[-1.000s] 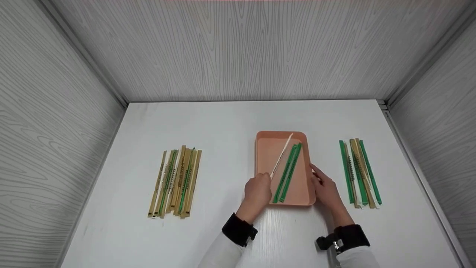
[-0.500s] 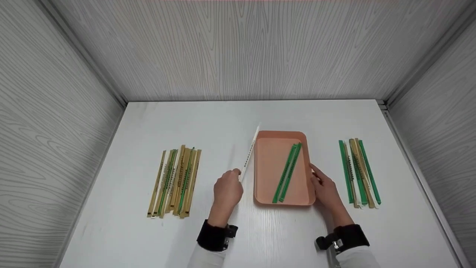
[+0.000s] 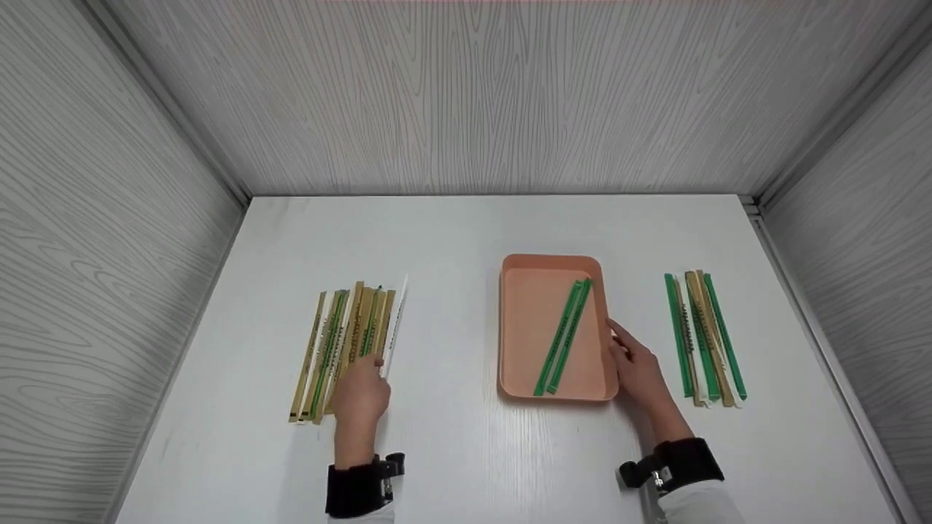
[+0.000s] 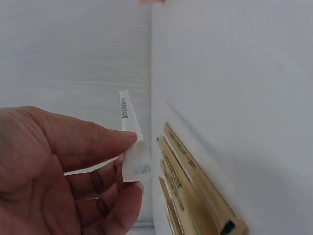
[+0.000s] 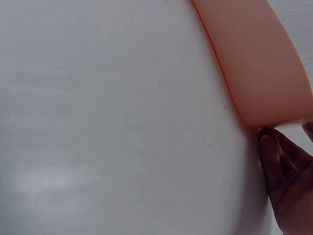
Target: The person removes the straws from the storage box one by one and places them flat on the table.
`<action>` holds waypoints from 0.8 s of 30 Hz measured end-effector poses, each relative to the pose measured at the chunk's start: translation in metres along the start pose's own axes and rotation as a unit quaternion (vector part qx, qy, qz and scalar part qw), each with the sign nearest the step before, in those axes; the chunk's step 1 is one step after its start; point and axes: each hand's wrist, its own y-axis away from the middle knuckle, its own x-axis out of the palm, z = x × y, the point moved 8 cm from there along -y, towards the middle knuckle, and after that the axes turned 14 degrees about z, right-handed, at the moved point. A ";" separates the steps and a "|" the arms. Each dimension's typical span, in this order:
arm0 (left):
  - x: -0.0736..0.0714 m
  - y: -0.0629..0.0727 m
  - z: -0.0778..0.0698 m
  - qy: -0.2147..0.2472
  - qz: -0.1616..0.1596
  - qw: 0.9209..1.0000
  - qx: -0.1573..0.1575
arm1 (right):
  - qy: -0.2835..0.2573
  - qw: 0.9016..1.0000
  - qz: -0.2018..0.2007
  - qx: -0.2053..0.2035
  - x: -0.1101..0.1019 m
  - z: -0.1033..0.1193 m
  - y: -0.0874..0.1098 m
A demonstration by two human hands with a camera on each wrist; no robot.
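My left hand (image 3: 360,397) pinches a white paper-wrapped straw (image 4: 130,117) near its lower end, thumb on one side and fingers on the other. It is over the right side of the left row of wrapped straws (image 3: 320,356), and the white straw stands just beyond the rightmost tan one. My right hand (image 3: 641,367) touches the right wall of a pink tray (image 3: 518,335) with fairly straight fingers; in the right wrist view its fingertips (image 5: 266,139) are at the tray's lower edge. Two green wrapped straws (image 3: 570,336) lie slanted inside the tray.
A second row of green, white and tan wrapped straws (image 3: 700,342) lies to the right of the right hand. Grey wood-grain panels (image 3: 466,102) enclose the white table (image 3: 451,233) at the back and both sides.
The left hand has carried the white straw out of the tray and leftward to the left row. Two green straws stay in the tray, and the right hand has kept its place.
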 end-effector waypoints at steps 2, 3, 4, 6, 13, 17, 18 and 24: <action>-0.003 0.001 0.013 0.008 0.002 1.000 -0.013 | 0.003 1.000 0.001 0.002 0.001 0.000 0.000; -0.005 0.002 0.018 0.014 0.003 1.000 -0.021 | 0.003 1.000 0.000 0.001 0.001 0.000 0.000; -0.006 0.003 0.023 0.021 0.005 0.999 -0.026 | 0.004 1.000 0.000 -0.001 0.001 0.000 0.000; -0.009 0.006 0.031 0.025 0.005 0.999 -0.032 | 0.007 1.000 -0.001 -0.005 0.001 0.001 0.000; -0.015 0.012 0.044 0.031 -0.023 0.998 -0.042 | 0.014 1.000 -0.002 -0.021 0.000 0.004 0.002; -0.016 0.011 0.034 0.032 -0.057 0.997 -0.027 | 0.006 1.000 -0.002 -0.018 0.001 0.004 0.001; -0.016 0.010 0.030 0.033 -0.065 0.997 -0.022 | 0.004 1.000 -0.002 -0.017 0.000 0.004 0.001; -0.005 0.004 -0.017 0.032 -0.069 0.996 0.042 | 0.008 1.000 -0.001 -0.017 -0.001 0.004 0.001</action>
